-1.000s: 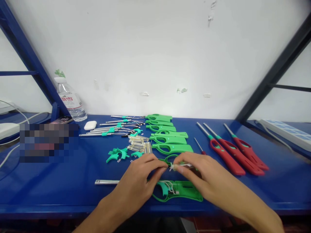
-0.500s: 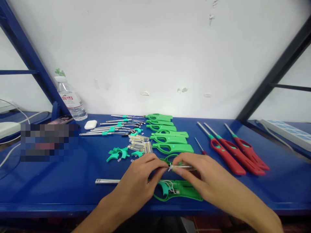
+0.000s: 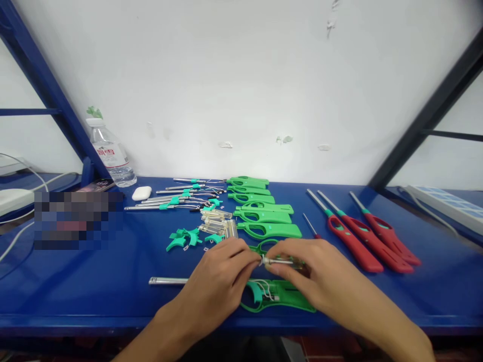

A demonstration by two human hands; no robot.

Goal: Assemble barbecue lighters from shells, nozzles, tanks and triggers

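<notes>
"What lies closest to you?"

"A green half-shell (image 3: 296, 297), open side up near the edge of the blue table (image 3: 94, 291). White wires (image 3: 268, 288) and a teal trigger (image 3: 257, 292) sit in it, and a metal tube (image 3: 166, 281) sticks out to the left, partly behind my wrist."

"And your hands?"

"Just above and beyond that shell. My right hand (image 3: 311, 264) pinches a clear tank (image 3: 278, 261) between thumb and fingers, its white end pointing left. My left hand (image 3: 222, 266) has thumb and forefinger pressed together right at that end; I can't tell whether they grip it."

"Past them?"

"Another green piece (image 3: 259, 248), half hidden by my fingers. Off to the right, three red lighters (image 3: 352, 245) slant away. Loose teal triggers (image 3: 188, 237) lie left of centre, and a small screwdriver (image 3: 310, 224) to the right."

"Farther still?"

"A pile of clear tanks (image 3: 217, 219) beside a column of green handles (image 3: 269, 230), then metal rods (image 3: 153, 207) with wires, a white case (image 3: 142, 193), and a water bottle (image 3: 113, 157) by the white wall (image 3: 234, 75)."
</notes>
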